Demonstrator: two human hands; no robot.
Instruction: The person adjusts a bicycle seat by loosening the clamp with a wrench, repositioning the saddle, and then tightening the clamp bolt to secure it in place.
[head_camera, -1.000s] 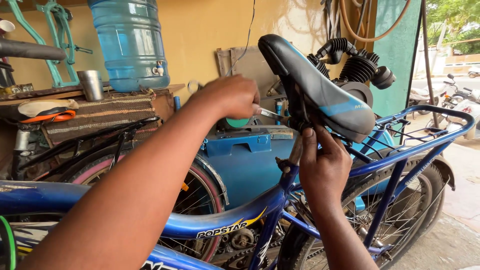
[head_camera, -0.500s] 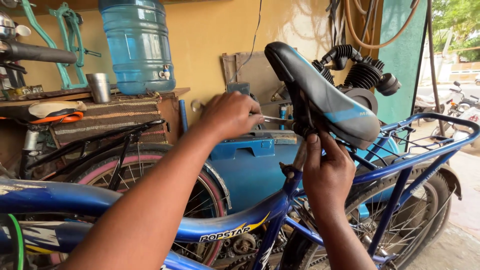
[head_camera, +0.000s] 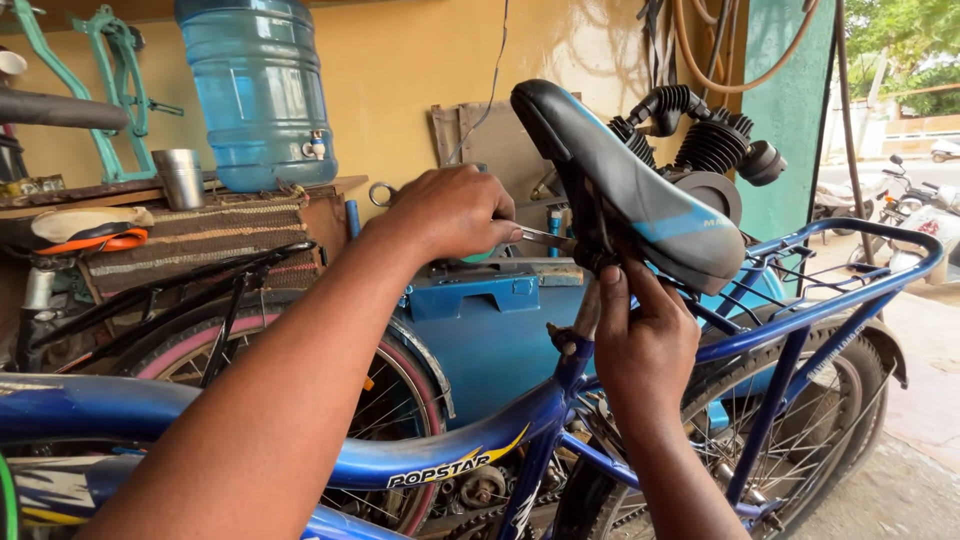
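Black-and-blue padded bicycle saddle (head_camera: 640, 190) tilted nose-up, lengthwise left-to-right; left hand (head_camera: 455, 212) pinched slim metal spanner (head_camera: 545, 237) at clamp; right hand (head_camera: 645, 335) gripped underneath, nearer.

Frame decal (head_camera: 440, 470): yellow swoosh with white lettering, low on blue bicycle down tube, slanting up to the right.
Saddle mark (head_camera: 715, 223): small pale lettering on blue side panel of black saddle, near its rear edge.
Water jug band (head_camera: 262, 95): faint, translucent blue, around big jug on shelf at upper left.
Screens, signs: none visible.
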